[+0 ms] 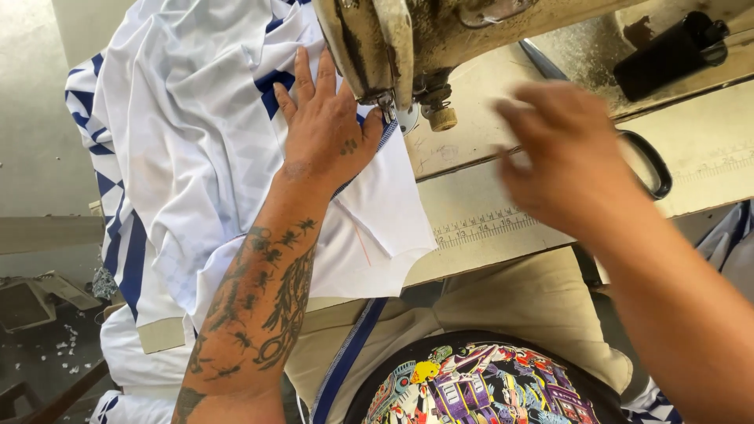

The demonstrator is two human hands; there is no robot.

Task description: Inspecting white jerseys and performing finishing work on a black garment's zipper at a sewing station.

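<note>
Under the sewing machine head (393, 47) we've got the white and blue fabric (196, 118) lying on the machine table (707, 157), one edge of it at the presser foot (387, 106) with its blue trim (383, 137) running just below the foot. Our left hand (326, 126) is spread flat, fingers extended, palm down on the cloth just left of the foot; it grips nothing, only pins the layer. Our right hand (565, 157) is right of the foot, motion-blurred, fingers loosely curled over the table near the black-handled scissors (648, 161); we can't tell whether it holds or touches anything. Risks as we judge them: left thumb sits very close to the foot, so if the needle runs, a small slip puts skin under it. Only one hand is steadying the cloth, so the trim could skew and the seam drift off the edge. Most of the fabric hangs bunched off the table's far left side; its weight could drag the piece away from the foot. The blurred right hand near the scissors could knock them.
</note>
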